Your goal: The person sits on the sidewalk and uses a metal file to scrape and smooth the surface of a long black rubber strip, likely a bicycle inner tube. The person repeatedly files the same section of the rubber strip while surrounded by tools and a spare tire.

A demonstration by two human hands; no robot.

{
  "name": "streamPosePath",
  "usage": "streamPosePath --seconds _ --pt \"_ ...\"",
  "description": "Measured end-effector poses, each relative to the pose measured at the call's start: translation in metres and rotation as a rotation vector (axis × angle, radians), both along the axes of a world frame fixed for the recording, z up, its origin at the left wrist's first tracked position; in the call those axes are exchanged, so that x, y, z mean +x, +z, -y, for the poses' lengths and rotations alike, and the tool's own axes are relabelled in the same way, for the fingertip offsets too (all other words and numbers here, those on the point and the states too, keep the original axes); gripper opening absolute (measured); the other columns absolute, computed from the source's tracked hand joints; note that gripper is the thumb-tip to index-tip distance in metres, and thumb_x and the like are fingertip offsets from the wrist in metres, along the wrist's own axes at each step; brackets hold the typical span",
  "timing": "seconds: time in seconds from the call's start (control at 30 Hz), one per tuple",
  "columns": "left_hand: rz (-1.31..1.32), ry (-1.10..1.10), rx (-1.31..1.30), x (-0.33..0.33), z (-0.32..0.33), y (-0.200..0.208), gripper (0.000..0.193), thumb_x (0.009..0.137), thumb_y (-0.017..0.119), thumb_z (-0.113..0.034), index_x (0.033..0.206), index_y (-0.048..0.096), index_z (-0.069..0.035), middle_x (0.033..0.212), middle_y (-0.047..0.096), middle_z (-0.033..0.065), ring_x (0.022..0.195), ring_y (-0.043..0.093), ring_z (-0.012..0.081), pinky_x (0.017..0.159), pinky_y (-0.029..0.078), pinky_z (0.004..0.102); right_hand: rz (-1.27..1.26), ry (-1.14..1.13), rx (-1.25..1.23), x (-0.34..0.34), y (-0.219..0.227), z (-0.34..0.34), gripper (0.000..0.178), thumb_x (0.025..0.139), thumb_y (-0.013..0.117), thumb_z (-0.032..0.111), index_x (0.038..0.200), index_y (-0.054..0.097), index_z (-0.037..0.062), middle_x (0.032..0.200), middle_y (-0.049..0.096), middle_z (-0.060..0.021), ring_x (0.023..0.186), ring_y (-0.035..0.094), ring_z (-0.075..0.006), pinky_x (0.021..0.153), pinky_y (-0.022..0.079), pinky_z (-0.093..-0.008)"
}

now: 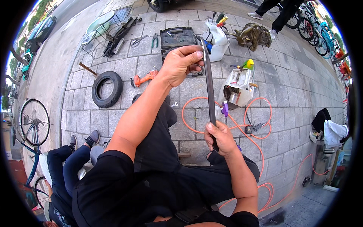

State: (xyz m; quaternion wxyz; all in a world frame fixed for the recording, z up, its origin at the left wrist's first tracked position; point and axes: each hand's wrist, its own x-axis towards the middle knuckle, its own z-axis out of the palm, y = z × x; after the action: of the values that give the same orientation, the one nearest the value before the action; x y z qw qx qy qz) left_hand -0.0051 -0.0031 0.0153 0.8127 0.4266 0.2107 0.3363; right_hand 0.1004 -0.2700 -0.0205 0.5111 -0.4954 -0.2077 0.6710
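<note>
A long, dark, slightly curved tyre lever with a bright, worn tip stands almost lengthwise before me. My left hand is at its far end, thumb and fingers closed together at the shiny part. Round its near end, above my right thigh, the fingers of my right hand are wrapped. Just right of the lever is a small purple-headed nozzle or tool, not clear in kind. Left of my left forearm, an orange cordless drill lies on the paving.
A black tyre lies at the left. Ahead are a tool case, pliers and cut-open white jugs holding tools. An orange hose loops at the right. A bronze-coloured animal statue and a seated person are nearby.
</note>
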Motion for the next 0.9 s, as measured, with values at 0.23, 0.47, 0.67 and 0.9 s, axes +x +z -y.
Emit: streamPosePath --seconds 0.23,0.47,0.67,0.9 --pt "-0.021 0.005 0.017 0.0 -0.001 0.001 0.032 0.094 0.073 -0.008 0.123 0.064 0.004 0.099 0.07 0.0052 0.082 0.067 0.013 0.068 0.058 0.0257 -0.149 0.03 0.04 0.001 -0.001 0.001 0.035 0.102 0.063 0.039 0.087 0.054 0.0079 0.063 0.051 -0.0027 0.05 0.048 -0.0104 0.042 0.043 -0.026" --pt "-0.008 -0.007 -0.003 0.002 -0.001 -0.001 0.03 0.095 0.072 -0.011 0.121 0.066 0.003 0.097 0.071 0.0054 0.079 0.067 0.0131 0.067 0.057 0.0261 0.2 -0.044 0.001 -0.009 -0.005 -0.001 0.032 0.102 0.065 0.033 0.085 0.056 0.0071 0.062 0.053 0.0001 0.05 0.049 -0.008 0.045 0.042 -0.0251" --pt "0.021 -0.022 -0.001 0.001 0.001 0.0 0.027 0.097 0.07 -0.016 0.117 0.068 0.001 0.092 0.071 0.0053 0.077 0.066 0.013 0.065 0.055 0.0269 0.407 -0.151 0.006 -0.015 -0.005 -0.002 0.026 0.101 0.067 0.028 0.087 0.059 0.0062 0.063 0.053 0.0032 0.054 0.048 -0.0044 0.048 0.039 -0.024" --pt "0.1 -0.071 -0.03 0.001 -0.002 -0.005 0.02 0.1 0.066 -0.019 0.111 0.069 -0.003 0.093 0.072 0.0052 0.079 0.067 0.0143 0.066 0.055 0.028 0.74 -0.209 0.03 -0.016 -0.012 0.001 0.026 0.101 0.066 0.026 0.101 0.068 0.0004 0.067 0.059 -0.0031 0.063 0.056 -0.0083 0.058 0.046 -0.0282"
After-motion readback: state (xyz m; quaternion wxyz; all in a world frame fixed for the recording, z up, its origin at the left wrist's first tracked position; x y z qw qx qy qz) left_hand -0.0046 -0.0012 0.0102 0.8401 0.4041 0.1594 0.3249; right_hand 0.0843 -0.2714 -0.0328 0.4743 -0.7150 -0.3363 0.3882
